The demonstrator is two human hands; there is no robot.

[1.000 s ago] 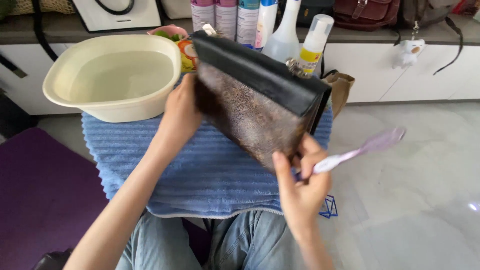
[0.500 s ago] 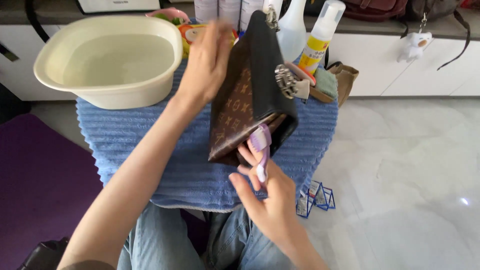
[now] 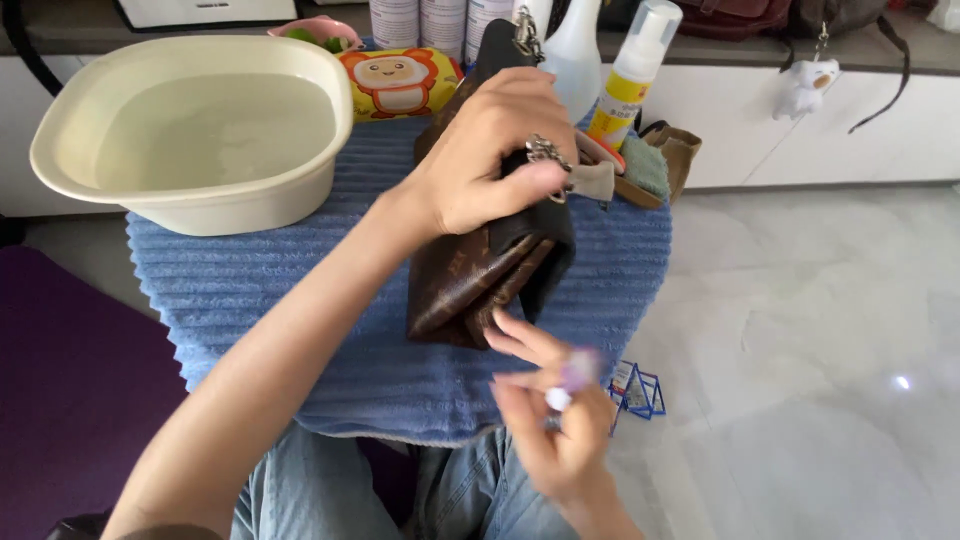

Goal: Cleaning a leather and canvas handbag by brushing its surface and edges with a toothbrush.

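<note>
From my remote seat: left hand is clamped over the top of the brown patterned bag, fingers wrapped round its upper edge near the metal clasp, holding it stood on end on the blue ribbed towel. Bag sits mid-towel, tilted a bit toward the person, w/ its dark lining edge facing right. Right hand is low, just below the bag's bottom corner, fingers pinched narrow round a pale purple toothbrush; it's blurred, so I can't tell the exact grip or which way the bristles face.

Step in hand, as I read it: scrubbing the bag w/ the brush, now at the lower end. Brush head is near the bag but I can't tell if it touches.

Next move, my guess: needs the left hand to steady the bag firmly while the brush meets the surface at a shallow angle, light pressure so the coating isn't scuffed.

Around: cream basin of water at back left on the towel, spray bottle and foam pump bottle behind the bag, wipes pack beside the basin.
</note>
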